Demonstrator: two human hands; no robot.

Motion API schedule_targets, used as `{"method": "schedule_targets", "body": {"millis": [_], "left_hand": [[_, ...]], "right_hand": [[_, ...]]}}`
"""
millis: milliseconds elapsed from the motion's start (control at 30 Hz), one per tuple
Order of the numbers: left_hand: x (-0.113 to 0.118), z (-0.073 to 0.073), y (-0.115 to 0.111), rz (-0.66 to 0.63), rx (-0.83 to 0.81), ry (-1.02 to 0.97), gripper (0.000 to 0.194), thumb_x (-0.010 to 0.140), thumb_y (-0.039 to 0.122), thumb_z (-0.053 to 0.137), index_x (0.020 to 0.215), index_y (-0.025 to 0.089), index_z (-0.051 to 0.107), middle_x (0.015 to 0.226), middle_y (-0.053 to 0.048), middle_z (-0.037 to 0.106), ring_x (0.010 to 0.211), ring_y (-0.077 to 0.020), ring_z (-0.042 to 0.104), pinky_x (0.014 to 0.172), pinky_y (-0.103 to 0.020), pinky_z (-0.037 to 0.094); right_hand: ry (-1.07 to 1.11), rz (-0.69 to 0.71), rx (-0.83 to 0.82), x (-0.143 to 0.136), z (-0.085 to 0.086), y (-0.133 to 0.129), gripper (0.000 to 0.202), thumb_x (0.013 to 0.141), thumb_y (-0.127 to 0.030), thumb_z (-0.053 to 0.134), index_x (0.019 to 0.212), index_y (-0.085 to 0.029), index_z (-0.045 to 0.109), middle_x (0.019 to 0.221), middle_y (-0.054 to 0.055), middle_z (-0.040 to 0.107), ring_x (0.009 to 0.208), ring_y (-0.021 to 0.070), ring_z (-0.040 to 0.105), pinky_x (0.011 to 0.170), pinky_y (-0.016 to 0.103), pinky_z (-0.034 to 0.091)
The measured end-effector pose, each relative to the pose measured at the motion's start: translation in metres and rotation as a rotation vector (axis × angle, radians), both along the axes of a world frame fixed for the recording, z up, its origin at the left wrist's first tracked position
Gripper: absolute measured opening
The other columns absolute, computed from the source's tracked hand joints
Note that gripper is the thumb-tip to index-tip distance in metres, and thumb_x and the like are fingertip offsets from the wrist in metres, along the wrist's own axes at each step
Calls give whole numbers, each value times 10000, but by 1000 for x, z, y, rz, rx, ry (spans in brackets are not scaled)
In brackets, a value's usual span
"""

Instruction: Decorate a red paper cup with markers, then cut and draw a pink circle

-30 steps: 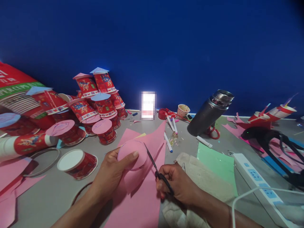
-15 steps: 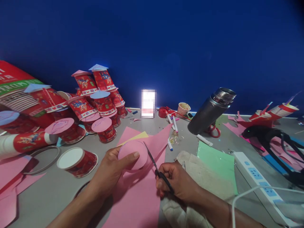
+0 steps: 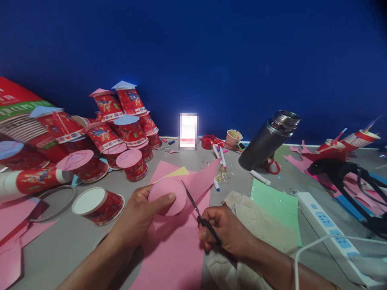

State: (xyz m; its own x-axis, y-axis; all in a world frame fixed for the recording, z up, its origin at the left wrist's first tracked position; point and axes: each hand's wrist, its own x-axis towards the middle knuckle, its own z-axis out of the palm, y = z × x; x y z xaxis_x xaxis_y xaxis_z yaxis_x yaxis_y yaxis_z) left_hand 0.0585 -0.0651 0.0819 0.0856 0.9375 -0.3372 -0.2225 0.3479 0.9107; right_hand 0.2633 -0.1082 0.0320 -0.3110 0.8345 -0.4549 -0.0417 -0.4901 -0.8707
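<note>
Between thumb and fingers, my left hand (image 3: 142, 211) pinches a pink paper (image 3: 178, 201) with a round outline, its edge partly cut into a disc. A strip of the same sheet rises to the right of the disc. My right hand (image 3: 222, 229) is wrapped round the handles of black scissors (image 3: 196, 206), whose blades point up and left against the disc's right edge. Beneath both hands lies a larger pink sheet (image 3: 173, 253), and a corner of yellow paper (image 3: 180, 172) shows behind the disc.
Stacked red paper cups (image 3: 131, 131) with paper tops stand at the left. One cup (image 3: 98, 205) sits near my left forearm. Rightward are a dark thermos (image 3: 264, 141), a beige cloth (image 3: 242, 233), green paper (image 3: 276, 205) and a power strip (image 3: 328, 229). Markers (image 3: 223, 157) lie at the back.
My left hand and the pink disc have shifted slightly left, and the disc has turned a little. The scissors and my right hand are nearly where they were.
</note>
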Motion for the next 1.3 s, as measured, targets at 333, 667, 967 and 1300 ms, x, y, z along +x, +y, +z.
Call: {"method": "schedule_targets", "body": {"millis": [333,667,967,1300], "left_hand": [[-7,-5,4,-99,69,72,255,606,343,932,690,145,795,607,-78,726,520,-196,613,478,-275,500],[-6,-2,4,-137,84,91,254,626,375,910,673,156,790,578,-53,693,493,-152,556,451,-232,429],[-5,0,3,-141,56,97,215,625,325,887,695,149,786,577,-31,674,500,-136,531,480,-233,418],[-7,2,3,-149,18,108,280,611,329,906,613,167,677,546,11,639,498,-111,500,500,-230,418]], "right_hand": [[-26,16,25,3,-4,0,612,494,-615,991,686,-180,605,579,-10,652,529,127,602,520,226,406],[-26,25,20,2,7,2,596,483,-606,986,658,-183,604,553,-28,620,499,110,557,511,229,419],[-11,2,9,1,8,1,623,456,-610,995,624,-184,572,546,-33,637,477,87,553,503,215,434],[-34,-7,-21,2,10,2,637,406,-606,1009,619,-182,584,507,-38,625,449,77,536,465,198,401]]}}
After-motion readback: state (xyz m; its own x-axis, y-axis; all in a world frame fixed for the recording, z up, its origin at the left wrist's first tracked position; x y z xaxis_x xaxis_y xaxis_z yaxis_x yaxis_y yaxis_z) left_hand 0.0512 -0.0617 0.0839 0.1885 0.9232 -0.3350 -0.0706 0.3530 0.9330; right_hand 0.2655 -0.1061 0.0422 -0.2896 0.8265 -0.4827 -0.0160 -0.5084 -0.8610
